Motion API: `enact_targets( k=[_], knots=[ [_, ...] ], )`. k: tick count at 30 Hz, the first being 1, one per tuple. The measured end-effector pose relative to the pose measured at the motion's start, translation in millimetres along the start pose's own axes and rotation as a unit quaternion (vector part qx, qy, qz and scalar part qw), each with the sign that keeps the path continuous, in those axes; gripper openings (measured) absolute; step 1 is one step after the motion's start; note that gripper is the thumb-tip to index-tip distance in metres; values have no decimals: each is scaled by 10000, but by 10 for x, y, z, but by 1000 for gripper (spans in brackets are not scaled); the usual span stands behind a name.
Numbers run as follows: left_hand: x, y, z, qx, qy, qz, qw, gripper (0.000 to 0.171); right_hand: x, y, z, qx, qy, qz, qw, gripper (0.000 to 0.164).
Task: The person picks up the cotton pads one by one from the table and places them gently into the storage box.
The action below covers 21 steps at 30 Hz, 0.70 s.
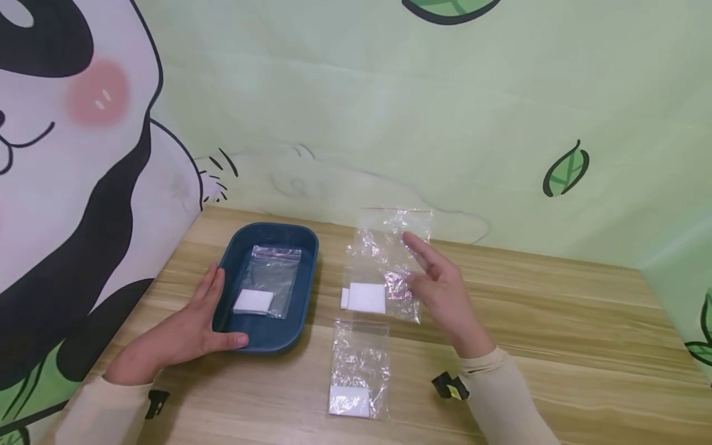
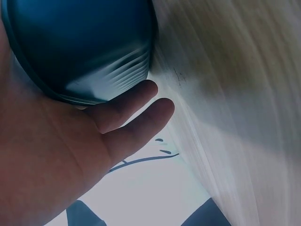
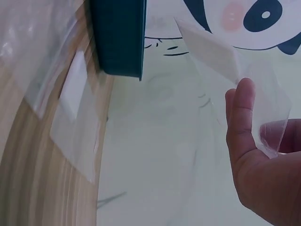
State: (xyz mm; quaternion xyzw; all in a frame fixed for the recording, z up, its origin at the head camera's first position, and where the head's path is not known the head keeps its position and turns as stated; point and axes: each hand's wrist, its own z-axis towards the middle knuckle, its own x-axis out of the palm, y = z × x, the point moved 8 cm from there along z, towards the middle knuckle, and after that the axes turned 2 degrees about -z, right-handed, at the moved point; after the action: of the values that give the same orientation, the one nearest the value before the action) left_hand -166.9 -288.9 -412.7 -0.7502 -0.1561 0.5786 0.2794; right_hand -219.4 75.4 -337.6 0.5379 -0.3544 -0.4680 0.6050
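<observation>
My left hand (image 1: 191,327) rests against the dark blue tray (image 1: 313,266), its straight fingers along the left wall and its thumb at the near rim. Inside the tray lies a clear zip bag (image 1: 278,278) with a white piece in it. To the tray's right, my right hand (image 1: 445,290) pinches another zip bag (image 3: 275,106) by one end, clear of the table; a white piece (image 1: 367,298) sits at its other end. Behind it, partly covered in the head view, lies a zip bag with a red line (image 1: 372,219). A further zip bag (image 1: 358,358) lies nearer me.
The wood-grain table (image 1: 556,321) extends to the right of my right hand. A pale green backdrop (image 1: 361,111) with a panda and leaves rises along its far and left edges. Black straps (image 1: 447,386) sit at both wrists.
</observation>
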Motion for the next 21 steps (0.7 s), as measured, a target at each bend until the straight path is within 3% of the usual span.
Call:
enact_targets(
  k=[11, 21],
  knots=[
    [2, -2, -11, 34, 5, -5, 10000, 131, 362, 4, 246, 121, 87, 750, 9971, 72],
    [8, 9, 11, -56, 55, -30, 10000, 132, 659, -50, 428, 291, 183, 872, 9956, 74]
  ],
)
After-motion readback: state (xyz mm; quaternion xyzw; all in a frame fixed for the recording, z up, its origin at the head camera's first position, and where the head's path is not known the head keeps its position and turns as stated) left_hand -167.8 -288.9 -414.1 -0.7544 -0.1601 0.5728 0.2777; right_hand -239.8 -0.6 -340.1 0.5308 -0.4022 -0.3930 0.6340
